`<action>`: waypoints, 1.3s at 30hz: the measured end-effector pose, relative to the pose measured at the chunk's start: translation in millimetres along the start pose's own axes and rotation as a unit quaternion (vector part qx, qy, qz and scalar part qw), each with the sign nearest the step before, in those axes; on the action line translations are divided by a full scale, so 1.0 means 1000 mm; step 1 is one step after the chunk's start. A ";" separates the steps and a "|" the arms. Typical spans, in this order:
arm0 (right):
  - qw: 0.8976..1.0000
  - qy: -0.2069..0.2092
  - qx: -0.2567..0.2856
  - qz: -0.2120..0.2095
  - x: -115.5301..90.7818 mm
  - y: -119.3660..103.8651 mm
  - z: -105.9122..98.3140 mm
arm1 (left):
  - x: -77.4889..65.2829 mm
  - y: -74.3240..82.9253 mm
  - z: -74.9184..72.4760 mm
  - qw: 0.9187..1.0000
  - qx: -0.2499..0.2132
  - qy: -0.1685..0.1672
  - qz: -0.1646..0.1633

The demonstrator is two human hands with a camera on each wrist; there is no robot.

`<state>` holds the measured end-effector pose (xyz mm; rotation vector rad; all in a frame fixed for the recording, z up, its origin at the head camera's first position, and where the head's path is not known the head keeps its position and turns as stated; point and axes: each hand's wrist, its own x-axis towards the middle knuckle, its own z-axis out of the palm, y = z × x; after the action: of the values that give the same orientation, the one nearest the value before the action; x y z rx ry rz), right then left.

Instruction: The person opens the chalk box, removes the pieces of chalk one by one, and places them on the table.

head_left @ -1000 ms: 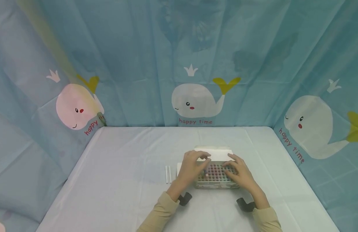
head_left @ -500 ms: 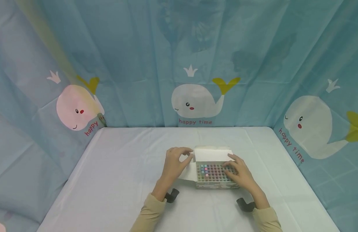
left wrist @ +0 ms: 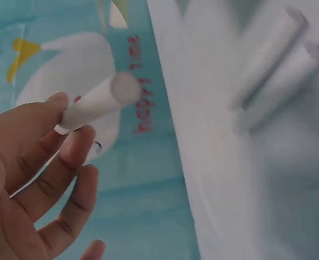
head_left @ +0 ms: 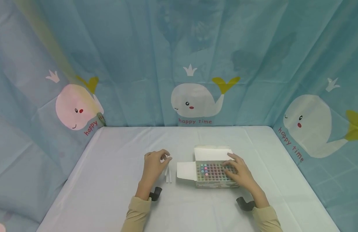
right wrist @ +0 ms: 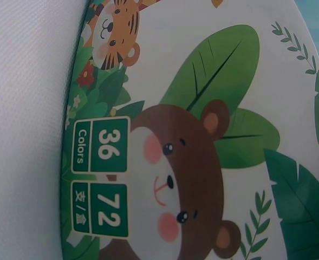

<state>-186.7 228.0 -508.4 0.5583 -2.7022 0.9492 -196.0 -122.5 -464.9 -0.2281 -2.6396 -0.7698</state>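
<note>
My left hand (head_left: 154,164) pinches a white stick of chalk (left wrist: 94,103) between thumb and fingertips, just left of the box. Two more white chalk sticks (left wrist: 286,86) lie side by side on the table below it, blurred in the left wrist view. My right hand (head_left: 241,170) rests over the right end of the chalk box (head_left: 216,184), fingers spread and slightly bent. Rows of round holes fill the box, with a few blue and pink ends showing near its left side. Bear and tiger pictures cover the box front (right wrist: 186,146) in the right wrist view.
The box's white lid (head_left: 212,154) stands raised at the back, and a white side flap (head_left: 186,170) sticks out to the left. A white cloth covers the table (head_left: 109,193). Blue curtains (head_left: 132,96) with printed whales hang behind and at both sides.
My left hand has moved left from over the box, past its side flap, to above the chalk sticks on the table. The right hand has stayed on the box.
</note>
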 end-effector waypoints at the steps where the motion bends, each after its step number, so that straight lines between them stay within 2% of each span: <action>1: 1.000 0.001 -0.001 0.000 0.000 0.000 0.000 | -0.001 -0.004 0.000 1.000 0.004 -0.006 -0.008; 8: 1.000 -0.005 0.002 0.009 0.000 -0.001 0.000 | -0.007 -0.026 0.004 0.996 0.017 -0.057 -0.062; 13: 1.000 -0.003 -0.002 0.005 0.001 0.001 -0.001 | -0.008 -0.038 0.016 0.988 0.012 -0.099 -0.114; 17: 1.000 0.001 -0.002 -0.003 0.001 0.000 -0.001 | -0.009 -0.044 0.026 0.985 0.009 -0.107 -0.137; 22: 1.000 -0.003 0.007 0.003 0.001 -0.002 -0.001 | -0.011 -0.048 0.031 0.985 0.015 -0.107 -0.131; 30: 1.000 -0.010 0.008 0.000 0.003 -0.002 -0.001 | -0.010 -0.045 0.023 0.989 0.039 -0.088 -0.110; 34: 1.000 -0.017 0.009 0.003 0.004 -0.002 -0.001 | -0.005 -0.032 0.020 0.993 0.051 -0.066 -0.079; 39: 1.000 -0.019 -0.006 0.004 0.003 -0.002 -0.001 | -0.002 0.002 0.017 0.998 0.045 -0.047 -0.014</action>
<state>-188.5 226.6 -505.1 0.5701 -2.7429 0.9321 -199.1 -111.3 -477.8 -0.2083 -2.7638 -0.6632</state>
